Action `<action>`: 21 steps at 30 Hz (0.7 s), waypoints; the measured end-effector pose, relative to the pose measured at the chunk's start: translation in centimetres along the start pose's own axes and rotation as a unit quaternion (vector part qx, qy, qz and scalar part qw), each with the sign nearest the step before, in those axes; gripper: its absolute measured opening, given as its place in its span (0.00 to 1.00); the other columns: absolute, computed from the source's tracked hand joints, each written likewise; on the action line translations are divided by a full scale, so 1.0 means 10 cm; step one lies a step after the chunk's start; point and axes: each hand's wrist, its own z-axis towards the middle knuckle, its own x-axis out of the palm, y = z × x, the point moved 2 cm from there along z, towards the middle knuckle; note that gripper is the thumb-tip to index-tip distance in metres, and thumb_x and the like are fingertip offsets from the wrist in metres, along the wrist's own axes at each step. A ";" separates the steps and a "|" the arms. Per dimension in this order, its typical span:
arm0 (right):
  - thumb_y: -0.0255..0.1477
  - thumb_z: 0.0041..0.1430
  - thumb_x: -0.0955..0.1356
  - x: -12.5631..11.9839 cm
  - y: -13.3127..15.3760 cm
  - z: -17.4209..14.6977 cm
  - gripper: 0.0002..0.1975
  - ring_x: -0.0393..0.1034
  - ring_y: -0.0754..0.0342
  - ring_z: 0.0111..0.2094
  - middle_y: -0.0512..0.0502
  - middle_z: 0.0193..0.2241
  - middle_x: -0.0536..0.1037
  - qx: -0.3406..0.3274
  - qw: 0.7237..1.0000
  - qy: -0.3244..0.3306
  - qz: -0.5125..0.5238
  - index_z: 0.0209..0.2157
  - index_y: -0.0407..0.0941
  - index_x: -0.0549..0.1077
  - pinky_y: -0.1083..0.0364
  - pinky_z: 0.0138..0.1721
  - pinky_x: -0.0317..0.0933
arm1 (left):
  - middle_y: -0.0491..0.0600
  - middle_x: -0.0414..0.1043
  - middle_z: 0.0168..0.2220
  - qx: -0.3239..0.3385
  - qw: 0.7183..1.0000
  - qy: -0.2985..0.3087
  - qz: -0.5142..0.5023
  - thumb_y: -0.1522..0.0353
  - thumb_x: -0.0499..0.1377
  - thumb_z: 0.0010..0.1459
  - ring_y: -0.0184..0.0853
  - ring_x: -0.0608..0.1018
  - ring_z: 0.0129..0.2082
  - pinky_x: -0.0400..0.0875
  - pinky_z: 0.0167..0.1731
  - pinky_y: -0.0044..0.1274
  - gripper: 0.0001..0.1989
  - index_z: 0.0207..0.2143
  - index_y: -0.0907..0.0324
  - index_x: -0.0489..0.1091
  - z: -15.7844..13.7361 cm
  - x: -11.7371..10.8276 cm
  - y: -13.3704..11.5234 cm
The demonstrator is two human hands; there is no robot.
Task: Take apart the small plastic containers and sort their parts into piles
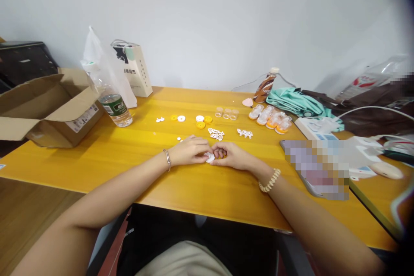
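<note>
Near the front middle of the table, my left hand (191, 152) and my right hand (231, 155) meet around a small white plastic piece (210, 158). Fingers of both hands are closed on it, and they hide part of its shape. Just beyond them lie white cut-out plastic parts (216, 133), with a similar white cut-out part (245, 133) further right. Yellow discs (200, 125) and white discs (181, 118) rest behind, beside several clear rings (226, 114). A tiny white piece (179, 139) sits by my left hand.
An open cardboard box (61, 125) and a water bottle (116, 110) stand at left, a carton (140, 71) behind. Toward the right are clear-and-orange containers (274, 120), a brown drink bottle (265, 86), green folded cloth (294, 101), a phone (296, 164) and a power strip (313, 129) with cables.
</note>
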 end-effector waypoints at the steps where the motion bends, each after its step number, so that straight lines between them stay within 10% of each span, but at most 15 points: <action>1: 0.36 0.48 0.69 0.00 0.00 0.00 0.12 0.54 0.62 0.23 0.55 0.21 0.60 -0.006 1.000 0.002 -0.005 0.30 0.42 0.67 0.60 0.24 0.51 | 0.48 0.70 0.35 0.006 1.000 0.008 -0.028 0.67 0.51 0.58 0.29 0.71 0.34 0.59 0.37 0.21 0.09 0.38 0.58 0.69 0.01 0.00 0.00; 21: 0.37 0.47 0.69 -0.01 0.00 -0.01 0.14 0.57 0.61 0.24 0.54 0.22 0.64 -0.008 1.000 0.010 -0.003 0.33 0.42 0.70 0.60 0.26 0.53 | 0.48 0.73 0.31 -0.021 0.985 -0.020 -0.173 0.69 0.58 0.52 0.29 0.74 0.31 0.65 0.37 0.20 0.06 0.32 0.61 0.71 0.02 0.06 0.10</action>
